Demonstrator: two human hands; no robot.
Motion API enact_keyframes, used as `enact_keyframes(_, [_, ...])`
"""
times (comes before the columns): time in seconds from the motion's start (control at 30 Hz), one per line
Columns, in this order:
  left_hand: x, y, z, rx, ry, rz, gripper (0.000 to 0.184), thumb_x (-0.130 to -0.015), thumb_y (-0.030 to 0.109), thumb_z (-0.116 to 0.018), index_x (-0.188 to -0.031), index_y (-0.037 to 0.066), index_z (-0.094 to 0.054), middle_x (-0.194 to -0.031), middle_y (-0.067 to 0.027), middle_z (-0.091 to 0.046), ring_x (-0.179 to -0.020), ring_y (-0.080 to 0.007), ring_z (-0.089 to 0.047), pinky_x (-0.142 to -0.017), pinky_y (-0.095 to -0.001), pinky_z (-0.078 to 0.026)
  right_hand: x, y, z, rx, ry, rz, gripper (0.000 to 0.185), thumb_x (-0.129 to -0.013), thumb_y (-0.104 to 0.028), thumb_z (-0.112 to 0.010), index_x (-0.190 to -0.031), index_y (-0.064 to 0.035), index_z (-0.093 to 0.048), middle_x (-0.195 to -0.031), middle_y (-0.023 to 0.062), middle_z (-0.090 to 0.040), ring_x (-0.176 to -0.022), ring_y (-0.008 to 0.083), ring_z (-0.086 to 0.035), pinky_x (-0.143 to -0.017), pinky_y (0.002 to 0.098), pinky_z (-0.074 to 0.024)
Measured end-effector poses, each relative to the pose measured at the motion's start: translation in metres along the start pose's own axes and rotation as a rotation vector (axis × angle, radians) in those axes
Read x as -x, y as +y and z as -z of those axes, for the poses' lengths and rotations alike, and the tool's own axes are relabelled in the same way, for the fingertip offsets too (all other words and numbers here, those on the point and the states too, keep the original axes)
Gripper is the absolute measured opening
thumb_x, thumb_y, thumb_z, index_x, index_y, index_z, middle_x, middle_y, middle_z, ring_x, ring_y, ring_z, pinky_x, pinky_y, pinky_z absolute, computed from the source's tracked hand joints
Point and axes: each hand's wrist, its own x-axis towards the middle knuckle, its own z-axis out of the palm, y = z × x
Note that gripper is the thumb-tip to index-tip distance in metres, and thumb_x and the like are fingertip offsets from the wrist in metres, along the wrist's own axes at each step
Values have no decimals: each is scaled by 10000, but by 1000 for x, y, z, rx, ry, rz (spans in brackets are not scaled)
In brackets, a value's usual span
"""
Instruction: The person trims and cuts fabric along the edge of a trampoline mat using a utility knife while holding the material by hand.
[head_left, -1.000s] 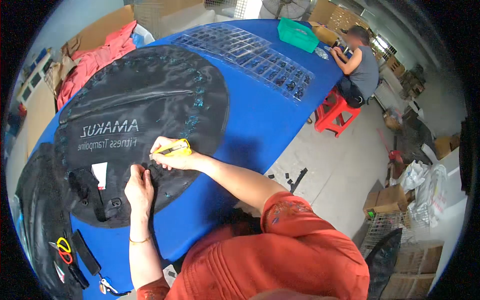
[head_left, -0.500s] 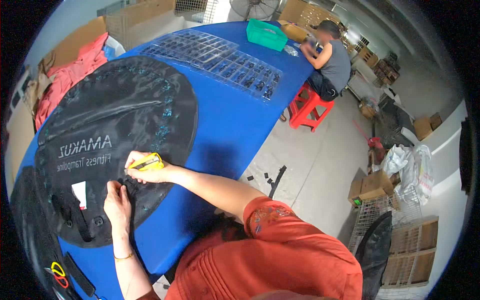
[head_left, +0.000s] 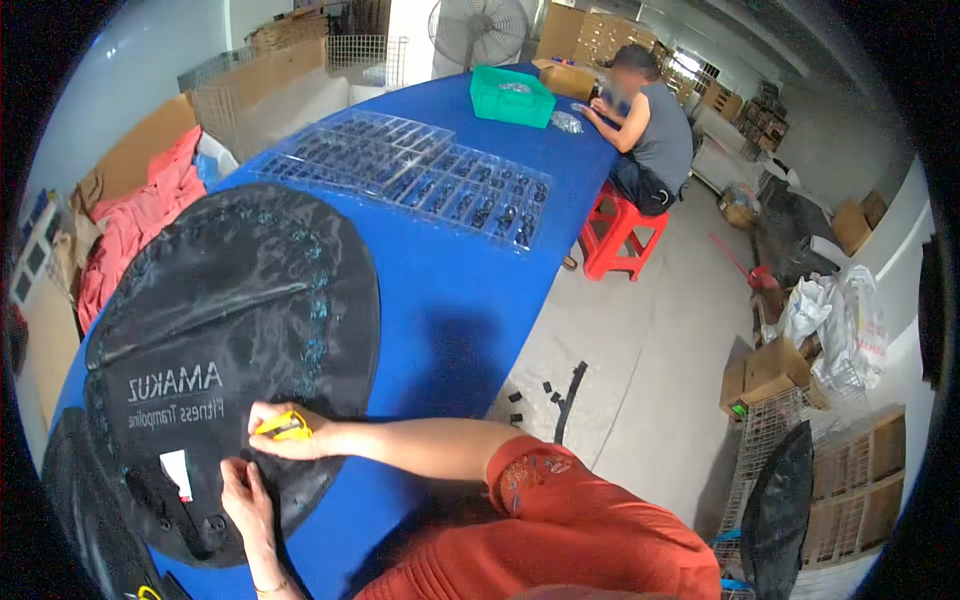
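My right hand (head_left: pixel 290 432) is closed around a yellow utility knife (head_left: pixel 284 426); I cannot make out its blade. Just below it, my left hand (head_left: pixel 248 500) has its fingers curled on the fabric, pinching the black round trampoline cover (head_left: pixel 230 340). The cover lies on the blue table, with pale "AMAKUZ Fitness Trampoline" lettering and teal specks along its border. Left of my left hand, a white label (head_left: pixel 176 474) and a black strap (head_left: pixel 178 520) lie on it. My fingers hide the spot between the two hands.
Clear compartment trays (head_left: pixel 440 180) of small black parts sit farther up the blue table (head_left: pixel 450 290), near a green bin (head_left: pixel 512 96). A co-worker (head_left: pixel 650 130) sits on a red stool (head_left: pixel 618 235) at the far side. Black scraps (head_left: pixel 570 400) lie on the floor.
The view has tilted up, so the table and hands appear lower. The scissors at lower left have mostly left the frame. Both hands keep their hold close together on the cover.
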Motion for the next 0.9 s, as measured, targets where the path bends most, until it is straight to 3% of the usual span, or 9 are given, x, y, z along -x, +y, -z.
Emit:
enact_keyframes(0.03, [1, 0, 0, 12, -2, 26, 134, -965, 146, -593, -952, 27, -533, -757, -167, -630, -656, -319, -632, -630, -410, -500, 0, 2, 0, 31, 18, 38, 219, -913, -229, -663, -1008, -77, -537, -861, 80, -655, -806, 178, -653, -696, 350, -513])
enact_keyframes(0.17, [2, 2, 0, 21, 6, 13, 105, -950, 96, -599, -951, 22, -525, -751, -155, -627, -654, -303, -637, -625, -394, -501, 0, 8, -1, 16, -17, -4, 206, -914, -179, -644, -1014, -56, -512, -895, 118, -660, -855, 254, -673, -734, 376, -512])
enact_keyframes(0.57, [1, -1, -3, 69, 12, 12, 95, -943, 85, -587, -947, 32, -509, -732, -160, -589, -633, -335, -607, -612, -409, -479, 1, 14, -2, 64, -8, 15, 208, -932, -204, -642, -1026, -60, -526, -883, 102, -643, -836, 250, -651, -720, 376, -497])
enact_keyframes(0.7, [2, -4, -2, 73, -25, 18, 93, -927, 61, -596, -953, 41, -508, -755, -161, -604, -657, -349, -621, -626, -426, -479, 3, 0, 1, 98, -30, -26, 216, -951, -223, -636, -1045, -65, -524, -858, 58, -627, -684, 163, -621, -615, 336, -495])
enact_keyframes(0.77, [1, -4, -4, 56, 9, -16, 95, -940, 97, -588, -953, 43, -511, -715, -166, -597, -630, -364, -615, -600, -434, -475, 3, 4, 2, -65, -80, -148, 210, -965, -239, -622, -1046, -74, -521, -834, 25, -603, -617, 108, -584, -553, 299, -479])
enact_keyframes(0.87, [2, -5, -4, 82, 11, -24, 96, -940, 97, -583, -956, 42, -506, -725, -175, -607, -650, -380, -625, -609, -443, -480, 2, 4, 0, -97, -79, -184, 170, -960, -217, -602, -1051, -95, -524, -799, 6, -586, -607, 90, -568, -542, 280, -479])
enact_keyframes(0.9, [1, -3, -4, 64, 24, -34, 92, -938, 93, -582, -948, 41, -508, -722, -177, -605, -649, -380, -625, -611, -437, -481, 3, 3, -1, -67, -54, -133, 137, -967, -207, -600, -1004, -115, -506, -718, -12, -546, -565, 90, -520, -487, 283, -443])
